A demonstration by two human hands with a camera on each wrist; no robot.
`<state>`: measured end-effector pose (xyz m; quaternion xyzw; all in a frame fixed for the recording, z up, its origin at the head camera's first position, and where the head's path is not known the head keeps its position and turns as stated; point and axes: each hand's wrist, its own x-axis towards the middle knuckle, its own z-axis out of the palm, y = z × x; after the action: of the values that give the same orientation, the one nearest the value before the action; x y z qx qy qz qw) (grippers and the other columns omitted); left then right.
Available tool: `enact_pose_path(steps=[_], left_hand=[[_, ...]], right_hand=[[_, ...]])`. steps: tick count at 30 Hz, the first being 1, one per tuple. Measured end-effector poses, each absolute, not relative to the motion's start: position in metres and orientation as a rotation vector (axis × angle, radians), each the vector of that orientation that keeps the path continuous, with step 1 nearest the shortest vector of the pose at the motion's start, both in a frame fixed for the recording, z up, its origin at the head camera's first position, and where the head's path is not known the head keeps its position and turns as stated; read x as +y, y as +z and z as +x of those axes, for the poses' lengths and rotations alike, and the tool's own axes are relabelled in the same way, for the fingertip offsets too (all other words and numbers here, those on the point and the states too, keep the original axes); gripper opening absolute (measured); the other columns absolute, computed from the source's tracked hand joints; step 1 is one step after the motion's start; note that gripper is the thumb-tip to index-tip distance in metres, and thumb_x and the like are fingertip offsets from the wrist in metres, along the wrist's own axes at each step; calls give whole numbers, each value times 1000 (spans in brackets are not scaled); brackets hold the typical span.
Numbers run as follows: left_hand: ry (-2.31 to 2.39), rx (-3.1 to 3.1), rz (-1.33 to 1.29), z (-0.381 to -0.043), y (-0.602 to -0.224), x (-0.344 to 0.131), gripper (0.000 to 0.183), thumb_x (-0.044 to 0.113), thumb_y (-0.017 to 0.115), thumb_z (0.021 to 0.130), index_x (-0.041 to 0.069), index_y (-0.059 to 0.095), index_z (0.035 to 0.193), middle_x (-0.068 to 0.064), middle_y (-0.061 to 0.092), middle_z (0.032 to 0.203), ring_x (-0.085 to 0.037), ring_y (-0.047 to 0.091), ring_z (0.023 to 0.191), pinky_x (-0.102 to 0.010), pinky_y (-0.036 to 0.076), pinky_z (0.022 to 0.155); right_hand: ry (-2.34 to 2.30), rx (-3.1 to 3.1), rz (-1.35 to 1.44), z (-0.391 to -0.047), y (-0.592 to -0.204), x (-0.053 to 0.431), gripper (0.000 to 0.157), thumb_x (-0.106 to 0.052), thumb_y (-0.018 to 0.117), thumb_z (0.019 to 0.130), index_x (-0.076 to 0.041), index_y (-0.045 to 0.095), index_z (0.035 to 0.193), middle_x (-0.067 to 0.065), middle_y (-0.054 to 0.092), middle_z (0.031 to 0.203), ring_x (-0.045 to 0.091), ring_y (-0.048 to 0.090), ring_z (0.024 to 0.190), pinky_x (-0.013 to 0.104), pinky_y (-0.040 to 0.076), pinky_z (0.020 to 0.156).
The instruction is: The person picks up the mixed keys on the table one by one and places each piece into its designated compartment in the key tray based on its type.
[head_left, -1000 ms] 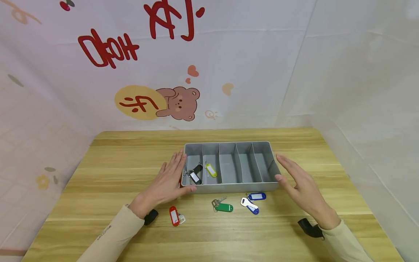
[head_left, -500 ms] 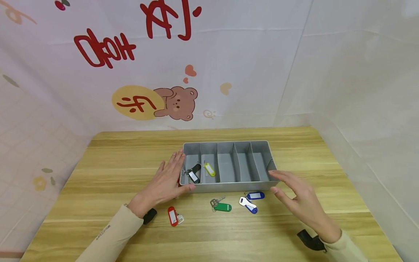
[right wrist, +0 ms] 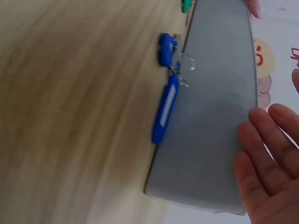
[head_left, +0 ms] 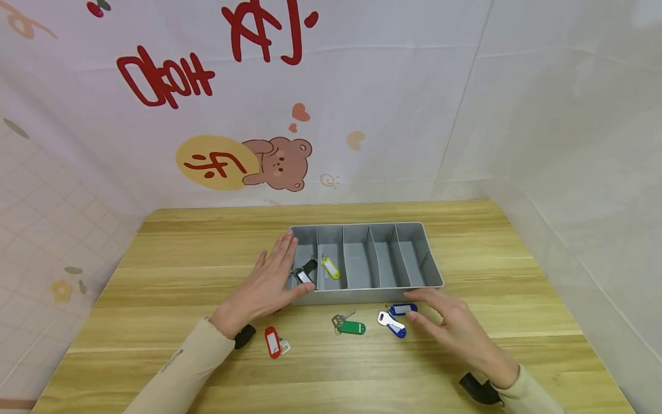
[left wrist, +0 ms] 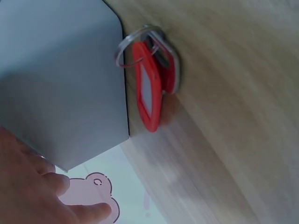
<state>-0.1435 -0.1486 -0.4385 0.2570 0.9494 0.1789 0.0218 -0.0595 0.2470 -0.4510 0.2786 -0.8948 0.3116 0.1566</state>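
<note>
My left hand [head_left: 266, 287] lies with straight fingers along the left end of a grey divided tray [head_left: 362, 296], its thumb over the front rim. In front of the tray's right part, my right hand [head_left: 455, 325] holds nothing, fingers loosely bent. Its fingertips are close over a blue key tag [head_left: 403, 309]. Another blue key tag [head_left: 397, 330] with a silver key lies beside that one. The right wrist view shows both tags [right wrist: 165, 109] by the tray's front wall. Inside the tray are black-tagged keys [head_left: 305, 275], partly covered by my left thumb, and a yellow key tag [head_left: 330, 268].
A green key tag [head_left: 353, 328] with keys lies before the tray's middle. Nearer the left forearm is a red key tag [head_left: 272, 342]. In the left wrist view, red-tagged keys [left wrist: 148, 88] lie beside the tray's wall. A printed cloth wall [head_left: 393, 115] stands behind the table [head_left: 207, 241].
My right hand has moved left and down from the tray's right end to the blue key tags. The left hand has shifted slightly, its thumb now further over the tray.
</note>
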Motion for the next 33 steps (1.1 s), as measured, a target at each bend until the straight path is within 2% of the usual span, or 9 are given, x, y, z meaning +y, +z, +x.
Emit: enact_pose_path(steps=[5,8,13,22,33], left_hand=[[528,2946,779,-145,-439,-147,109,75,48,96,0,8,164,-11,-6,173,-29,-2,159,-68,15,120],[548,2952,778,-146,-440,-147,110,74,49,96,-2,9,164,-13,-4,173,-31,0,159,-69,15,120],[568,2962,773,-147,-442,-147,109,74,50,96,-3,10,163,-14,-4,173,-33,3,159,-69,16,119],[600,2940,766,-147,-444,-146,112,75,50,95,-3,9,163,-13,-7,173,-29,1,159,-68,17,119],[620,2927,751,-148,-447,-146,111,74,51,96,-1,7,164,-11,-8,173,-25,-1,159,-68,16,120]], right_hand=[[856,-2641,794,-64,-458,244,38,-17,81,91,-16,72,128,-2,74,122,22,70,111,39,56,93],[830,-2669,788,-67,-460,242,39,-19,79,93,-14,71,130,0,73,124,24,70,112,46,57,91],[822,-2671,802,-73,-463,239,37,-17,80,92,-12,72,127,0,74,121,22,71,109,44,58,88],[801,-2701,821,-82,-477,230,27,-19,85,87,-12,78,112,-5,76,106,10,70,97,33,59,79],[704,-2707,935,-84,-480,226,21,-8,85,84,-11,78,103,-3,75,99,12,69,90,33,59,76]])
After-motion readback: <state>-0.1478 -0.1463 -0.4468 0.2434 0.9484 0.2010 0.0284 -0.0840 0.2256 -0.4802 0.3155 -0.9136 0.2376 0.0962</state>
